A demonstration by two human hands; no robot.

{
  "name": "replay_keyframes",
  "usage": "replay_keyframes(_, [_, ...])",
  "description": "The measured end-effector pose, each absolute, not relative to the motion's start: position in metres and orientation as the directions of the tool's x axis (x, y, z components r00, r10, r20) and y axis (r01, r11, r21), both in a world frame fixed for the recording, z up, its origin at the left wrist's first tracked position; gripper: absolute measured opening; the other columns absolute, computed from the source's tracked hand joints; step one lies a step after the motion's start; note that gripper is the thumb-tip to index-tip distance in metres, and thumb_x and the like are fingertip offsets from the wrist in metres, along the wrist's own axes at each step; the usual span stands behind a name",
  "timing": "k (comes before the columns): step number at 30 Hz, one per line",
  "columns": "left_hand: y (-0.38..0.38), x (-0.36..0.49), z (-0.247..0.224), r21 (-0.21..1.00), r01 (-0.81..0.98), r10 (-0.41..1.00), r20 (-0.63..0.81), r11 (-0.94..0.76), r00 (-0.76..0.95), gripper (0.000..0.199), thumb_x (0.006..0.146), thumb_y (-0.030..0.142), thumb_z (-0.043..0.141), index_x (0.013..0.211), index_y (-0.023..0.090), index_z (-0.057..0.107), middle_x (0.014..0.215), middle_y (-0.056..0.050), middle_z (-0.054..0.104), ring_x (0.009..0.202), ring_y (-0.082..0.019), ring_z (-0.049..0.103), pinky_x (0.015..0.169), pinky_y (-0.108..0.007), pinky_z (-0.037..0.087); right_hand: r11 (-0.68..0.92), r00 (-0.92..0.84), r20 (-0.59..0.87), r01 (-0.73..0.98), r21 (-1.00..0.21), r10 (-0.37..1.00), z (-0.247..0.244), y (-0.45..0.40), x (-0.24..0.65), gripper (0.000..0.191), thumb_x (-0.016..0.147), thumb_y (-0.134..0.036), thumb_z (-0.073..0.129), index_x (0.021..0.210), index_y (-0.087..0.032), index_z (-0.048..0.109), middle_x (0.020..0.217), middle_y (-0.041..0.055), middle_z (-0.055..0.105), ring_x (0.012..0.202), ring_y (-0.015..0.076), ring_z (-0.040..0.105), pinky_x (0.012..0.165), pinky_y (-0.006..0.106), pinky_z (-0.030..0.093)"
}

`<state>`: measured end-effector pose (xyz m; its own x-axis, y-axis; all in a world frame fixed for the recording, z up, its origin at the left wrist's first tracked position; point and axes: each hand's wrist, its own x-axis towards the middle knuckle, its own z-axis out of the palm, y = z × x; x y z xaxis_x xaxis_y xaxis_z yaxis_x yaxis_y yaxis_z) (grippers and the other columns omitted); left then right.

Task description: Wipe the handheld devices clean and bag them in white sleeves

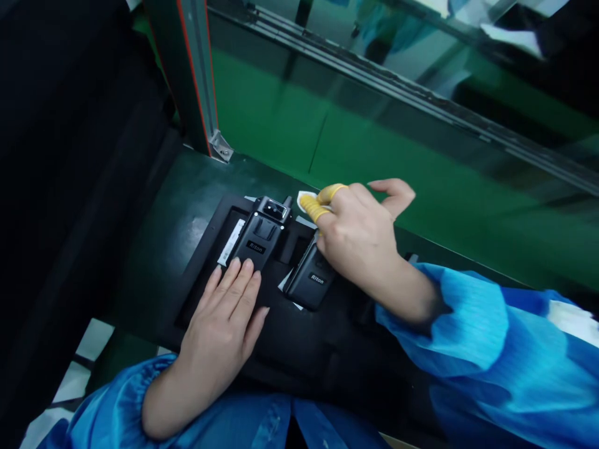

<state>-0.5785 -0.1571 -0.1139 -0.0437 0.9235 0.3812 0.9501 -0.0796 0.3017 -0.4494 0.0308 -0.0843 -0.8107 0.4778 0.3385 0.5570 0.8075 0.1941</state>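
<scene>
My left hand [219,333] lies flat with its fingers stretched out, the fingertips on the lower back of a black handheld radio [264,227] marked "Riton". That radio has a stubby antenna and a camera-like window near its top. My right hand [358,234] wears yellow finger cots on two fingers and pinches a small white piece [304,201], perhaps a wipe. It is over the upper end of a second black radio [311,280], also marked "Riton", and hides much of that end. Both radios lie in a black foam tray [210,234].
The tray stands on a dark green bench [187,187]. A metal post [199,68] with a corner bracket rises at the back left, and a green panel [276,131] closes off the rear. White pieces [96,340] lie at the lower left.
</scene>
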Motion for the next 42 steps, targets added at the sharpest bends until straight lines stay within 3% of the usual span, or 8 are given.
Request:
replay_keyframes(4, [-0.158,-0.579,-0.115,0.301,0.95,0.926,0.377,-0.083,-0.038,0.033,0.093,0.019,0.054,0.123,0.004,0.056,0.126,-0.018,0.065,0.12,-0.032,0.06,0.101,-0.049,0.049,0.838,-0.815,0.293,0.541,0.071,0.501,-0.082,0.026,-0.464,0.041,0.097,-0.018,0.032,0.078,-0.021,0.068,0.086,0.0027,0.061,0.085,0.0152,0.049,0.091,0.045,0.023])
replay_keyframes(12, [-0.157,-0.58,-0.115,0.303,0.948,0.93,0.367,-0.093,-0.026,0.033,0.094,0.021,0.052,0.122,0.004,0.057,0.125,-0.018,0.065,0.12,-0.032,0.06,0.101,-0.049,0.049,0.913,-0.901,0.261,0.387,0.127,0.346,-0.087,0.022,-0.466,0.04,0.096,-0.012,0.034,0.079,-0.025,0.068,0.086,-0.0023,0.063,0.084,0.0123,0.049,0.095,0.043,0.022])
replay_keyframes(20, [-0.158,-0.579,-0.114,0.333,0.939,0.929,0.367,-0.083,-0.048,0.033,0.093,0.02,0.054,0.123,0.005,0.057,0.126,-0.017,0.065,0.123,-0.031,0.058,0.104,-0.049,0.047,0.829,-0.801,0.3,0.557,0.054,0.518,-0.073,0.02,-0.439,0.039,0.095,-0.019,0.036,0.07,-0.021,0.067,0.081,0.0033,0.065,0.079,0.0148,0.05,0.087,0.046,0.025])
replay_keyframes(23, [-0.158,-0.579,-0.115,0.346,0.934,0.93,0.365,-0.083,-0.053,0.034,0.093,0.02,0.054,0.123,0.005,0.057,0.127,-0.017,0.065,0.123,-0.031,0.058,0.105,-0.05,0.046,0.881,-0.855,0.303,0.465,0.086,0.421,-0.076,0.004,-0.448,0.038,0.095,-0.018,0.037,0.072,-0.021,0.067,0.081,0.0017,0.066,0.079,0.0131,0.05,0.088,0.044,0.024])
replay_keyframes(28, [-0.158,-0.58,-0.116,0.357,0.93,0.927,0.371,-0.083,-0.06,0.034,0.093,0.022,0.053,0.122,0.004,0.059,0.124,-0.017,0.066,0.121,-0.031,0.059,0.104,-0.051,0.047,0.944,-0.882,0.435,0.278,0.175,0.179,-0.093,-0.017,-0.474,0.036,0.093,-0.011,0.042,0.064,-0.019,0.064,0.072,-0.0005,0.06,0.077,0.0119,0.046,0.09,0.039,0.02])
replay_keyframes(34, [-0.157,-0.58,-0.116,0.359,0.931,0.93,0.361,-0.074,-0.065,0.034,0.094,0.022,0.052,0.122,0.005,0.059,0.128,-0.017,0.064,0.123,-0.029,0.058,0.105,-0.049,0.047,0.944,-0.923,0.334,0.268,0.191,0.194,-0.092,-0.018,-0.461,0.035,0.091,-0.01,0.042,0.064,-0.019,0.063,0.073,-0.0001,0.057,0.077,0.0133,0.041,0.09,0.039,0.019])
replay_keyframes(42, [-0.157,-0.579,-0.116,0.358,0.931,0.923,0.378,-0.071,-0.075,0.033,0.094,0.022,0.051,0.121,0.005,0.06,0.126,-0.018,0.065,0.124,-0.03,0.057,0.105,-0.049,0.046,0.911,-0.904,0.352,0.337,0.237,0.243,-0.1,-0.022,-0.475,0.036,0.093,-0.012,0.04,0.071,-0.02,0.067,0.077,0.0021,0.059,0.081,0.0153,0.04,0.091,0.042,0.018])
